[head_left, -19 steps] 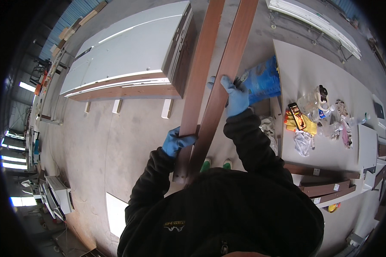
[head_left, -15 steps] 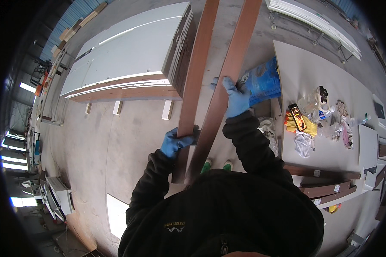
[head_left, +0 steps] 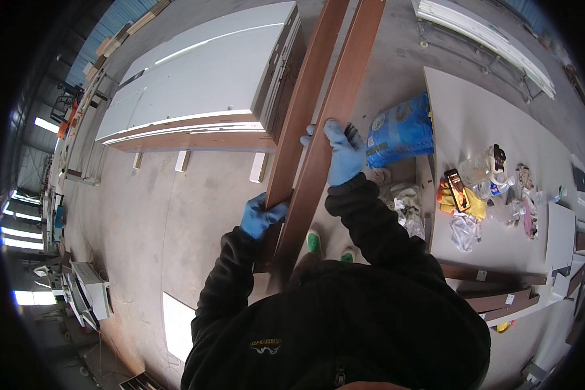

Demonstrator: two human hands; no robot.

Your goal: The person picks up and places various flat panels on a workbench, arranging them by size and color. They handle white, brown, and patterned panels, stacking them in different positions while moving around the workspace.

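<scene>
Two long reddish-brown boards run side by side in front of me, from near my body to beyond the top edge. My left hand [head_left: 263,218], in a blue glove, is closed round the left board [head_left: 303,97] near its lower end. Higher up, my gloved right hand [head_left: 344,153] grips the right board [head_left: 335,104], its thumb on the face and fingertips showing past the left edge. A narrow gap between the boards widens a little at mid-length and tapers toward my left hand. Their near ends lie close to my jacket, the right one partly hidden.
A stack of white panels [head_left: 195,78] rests on blocks at the left. To the right, a table [head_left: 448,97] carries a phone [head_left: 457,188], gloves and plastic bottles, with a blue bag [head_left: 400,130] beside it. More brown boards [head_left: 494,276] lie at the lower right.
The right board and my right hand have moved left, narrowing the gap between the boards. The left board's upper part has tilted slightly right.
</scene>
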